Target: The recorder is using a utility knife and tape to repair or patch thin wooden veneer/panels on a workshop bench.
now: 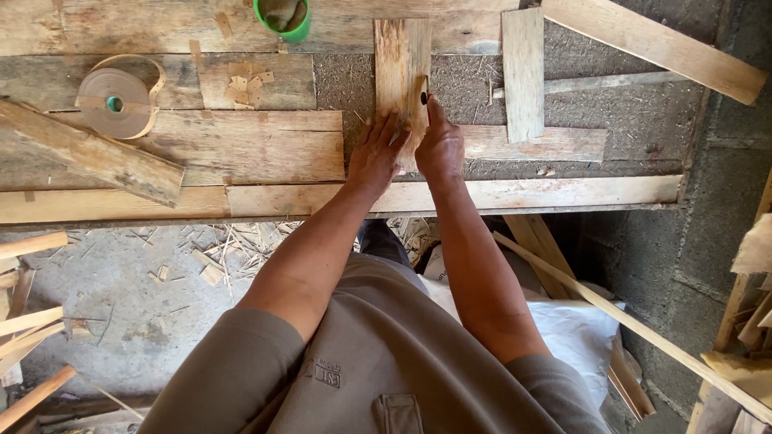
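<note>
A short, weathered wooden board (400, 60) lies lengthwise on the rough workbench (241, 145), pointing away from me. My left hand (376, 153) rests flat on its near end with the fingers spread. My right hand (439, 145) presses against the board's right edge and grips a small dark tool (423, 96), mostly hidden by the fingers. Both hands touch the board's near end.
A roll of brown tape (117, 100) sits at the left, with small tape scraps (245, 84) nearby. A green cup (283, 18) stands at the far edge. Loose planks (523, 72) lie around; wood offcuts and shavings (217, 257) litter the floor. A block wall (724, 225) is at right.
</note>
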